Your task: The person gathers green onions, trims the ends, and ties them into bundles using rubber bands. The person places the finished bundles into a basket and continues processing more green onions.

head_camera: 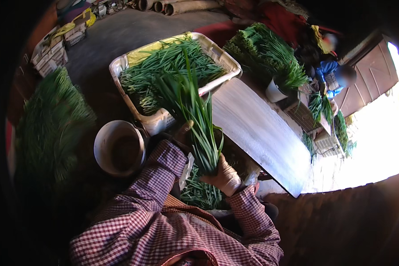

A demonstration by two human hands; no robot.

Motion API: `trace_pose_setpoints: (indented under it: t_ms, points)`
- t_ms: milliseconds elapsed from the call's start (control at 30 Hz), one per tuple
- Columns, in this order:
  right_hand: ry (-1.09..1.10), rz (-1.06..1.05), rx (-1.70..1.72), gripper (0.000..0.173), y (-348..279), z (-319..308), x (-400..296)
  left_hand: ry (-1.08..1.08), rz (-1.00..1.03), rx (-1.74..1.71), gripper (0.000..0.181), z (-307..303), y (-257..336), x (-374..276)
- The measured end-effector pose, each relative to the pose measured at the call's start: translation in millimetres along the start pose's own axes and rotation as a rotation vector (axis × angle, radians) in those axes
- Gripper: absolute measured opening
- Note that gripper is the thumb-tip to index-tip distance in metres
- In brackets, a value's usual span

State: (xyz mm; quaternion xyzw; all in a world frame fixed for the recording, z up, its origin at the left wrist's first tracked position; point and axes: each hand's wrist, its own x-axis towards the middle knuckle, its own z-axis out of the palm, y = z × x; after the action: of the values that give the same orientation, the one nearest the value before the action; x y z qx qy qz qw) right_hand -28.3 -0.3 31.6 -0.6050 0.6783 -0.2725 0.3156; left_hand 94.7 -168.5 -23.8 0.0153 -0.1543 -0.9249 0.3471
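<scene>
A bunch of long flat green leaves, likely garlic chives (199, 136), is held upright before my chest. My left hand (183, 131) grips its left side near the middle; its fingers are partly hidden by shade and leaves. Around the lower end closes my right hand (224, 176), which has pale wrapping about the palm and wrist. Below the bunch, loose green leaves (202, 191) lie in a container between my knees. Just beyond my hands stands a white plastic crate (219, 84), lined partly with yellow sheet and piled with bundled chives (173, 61).
A white bucket (101, 148) stands left of my arm. A long pale board (259, 129) slants away on the right. Heaps of chives lie at far left (53, 126) and back right (269, 50). A person in blue (329, 71) handles greens near the bright doorway.
</scene>
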Motion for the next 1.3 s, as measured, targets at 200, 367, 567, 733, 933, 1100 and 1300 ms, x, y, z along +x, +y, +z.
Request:
trace_pose_setpoints:
  t_ms: [200, 367, 567, 733, 933, 1100, 1300]
  points:
    - [-0.13, -0.015, 1.07, 0.09, 27.8, -16.6, 14.6, 0.151, -0.103, 0.466, 0.035, 31.9, -34.6, 1.6]
    - [0.111, -0.015, 0.997, 0.078, 42.3, -24.6, 28.0, 0.158, 0.178, 0.751, 0.041, 48.5, -84.9, 12.1]
    - [0.112, -0.116, 1.109, 0.062, 75.8, -37.7, 29.9, 0.027, 0.151, 0.984, 0.046, 107.3, -89.9, 12.5]
    - [0.008, -0.127, 1.327, 0.067, 57.7, -41.4, 13.5, -0.319, -0.301, 1.887, 0.071, 147.6, -44.6, 54.2]
    - [-0.015, -0.072, 1.683, 0.066, 67.6, -13.8, 3.3, -0.061, 0.079, 1.737, 0.115, 148.9, -91.6, 99.6]
    - [0.076, -0.319, 2.069, 0.073, 51.1, 14.7, -9.5, -0.029, 0.397, 1.777, 0.109, 114.2, -66.6, 163.9]
    - [0.284, -0.424, 2.077, 0.079, 74.5, -12.5, -35.1, 0.008, 0.051, 1.544, 0.046, 78.5, 3.8, 151.4]
